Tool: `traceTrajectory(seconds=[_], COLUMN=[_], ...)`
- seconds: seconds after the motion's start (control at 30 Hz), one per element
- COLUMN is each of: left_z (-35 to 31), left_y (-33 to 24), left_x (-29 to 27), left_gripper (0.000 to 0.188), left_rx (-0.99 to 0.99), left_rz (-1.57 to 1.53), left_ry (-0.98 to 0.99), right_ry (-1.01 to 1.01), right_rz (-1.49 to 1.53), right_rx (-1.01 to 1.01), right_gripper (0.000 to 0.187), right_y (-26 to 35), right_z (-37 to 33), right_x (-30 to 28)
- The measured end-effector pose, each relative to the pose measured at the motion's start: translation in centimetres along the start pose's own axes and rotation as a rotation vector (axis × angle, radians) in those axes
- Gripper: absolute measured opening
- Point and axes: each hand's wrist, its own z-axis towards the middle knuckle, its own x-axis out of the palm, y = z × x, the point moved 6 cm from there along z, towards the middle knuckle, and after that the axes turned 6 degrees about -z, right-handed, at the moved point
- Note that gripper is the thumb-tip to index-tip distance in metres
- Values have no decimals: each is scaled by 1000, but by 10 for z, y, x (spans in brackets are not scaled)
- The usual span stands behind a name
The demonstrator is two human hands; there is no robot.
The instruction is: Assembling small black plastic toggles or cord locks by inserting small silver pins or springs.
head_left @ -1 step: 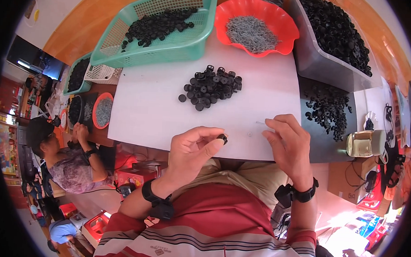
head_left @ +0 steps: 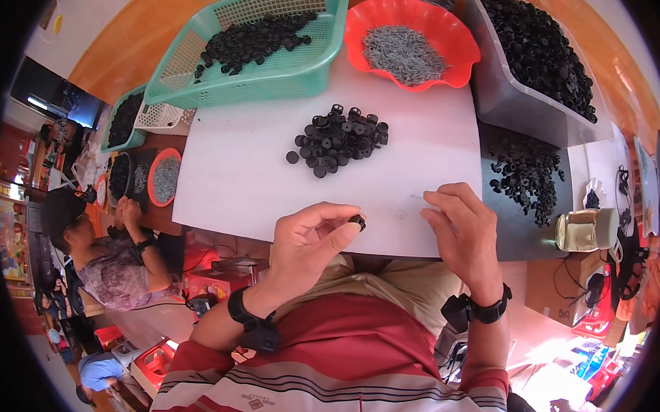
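Note:
My left hand is closed in a pinch around a small round black plastic cap, just above the front edge of the white board. Fingers partly hide the cap. To the right, my right hand is bent over the board, with a thin silvery metal pin sticking out at its fingertips. The thumb tip sits a little below the pin. Between both hands lies a tiny pale round piece. Beyond them rests a heap of black plastic parts, some with holes.
Along the back stand a green basket of black parts, a red scalloped dish of metal pins and a grey bin of black caps. Right are loose small black parts and a glass jar. A co-worker sits at left.

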Motion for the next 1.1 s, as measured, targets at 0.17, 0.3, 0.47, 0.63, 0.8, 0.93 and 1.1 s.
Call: traceTrajectory(seconds=[0.17,0.3,0.47,0.63,0.8,0.93,1.1], left_z=[1,2,1,4,7,21,47], left_y=[0,-2,-4,-6,-28,-66,-128], left_x=[1,-1,-5,-6,-16,-28,-56], left_gripper=[23,23,23,22,21,21,20], left_rx=[73,56,57,111,220,411,560], left_rz=[97,187,203,249,409,634,824], left_ry=[-3,57,60,77,35,-31,-170], right_ry=[79,150,351,409,338,278,193], right_rz=[-162,-287,-418,-439,-326,-218,-117], right_rx=[-56,-99,-91,-87,-107,-57,-76], right_gripper=[24,27,35,36,33,22,16], right_y=[7,11,11,15,13,17,22], right_z=[8,15,19,19,13,14,11], right_x=[7,17,30,27,24,14,10])
